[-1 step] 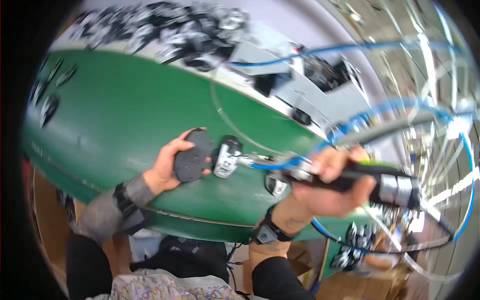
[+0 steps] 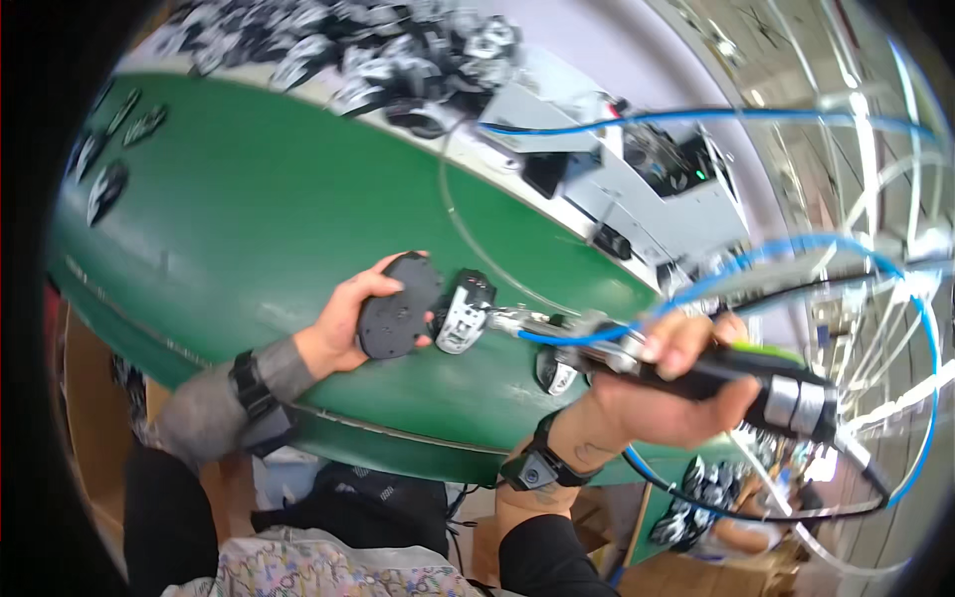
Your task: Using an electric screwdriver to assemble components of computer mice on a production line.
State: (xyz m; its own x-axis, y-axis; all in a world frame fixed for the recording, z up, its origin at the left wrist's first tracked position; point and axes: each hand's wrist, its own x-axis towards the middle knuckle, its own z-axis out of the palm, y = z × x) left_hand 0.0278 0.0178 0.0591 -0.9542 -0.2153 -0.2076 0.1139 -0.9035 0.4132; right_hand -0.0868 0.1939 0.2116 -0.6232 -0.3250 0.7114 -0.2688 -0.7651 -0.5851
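Note:
My left hand (image 2: 338, 323) grips a dark computer mouse (image 2: 398, 310), its flat underside with small holes facing up. My right hand (image 2: 662, 403) is wrapped round a black powered screwdriver (image 2: 741, 383), a blue air hose running along it. The driver's slim metal end points left, apart from the held mouse. Just right of my left hand, a black-and-white mouse (image 2: 465, 316) sits on the green table (image 2: 269, 219). A similar mouse (image 2: 555, 372) lies below the driver, partly hidden by it.
A large heap of black-and-white mouse parts (image 2: 378, 65) fills the far shelf. Grey equipment (image 2: 676, 204) stands at the back right. The blue hose (image 2: 836, 239) loops across the right side. Several dark pieces (image 2: 107, 192) lie at the table's left end.
The view has shifted slightly, and the scene looks sharper. Both hands keep hold of the same mouse and screwdriver, with little movement between them.

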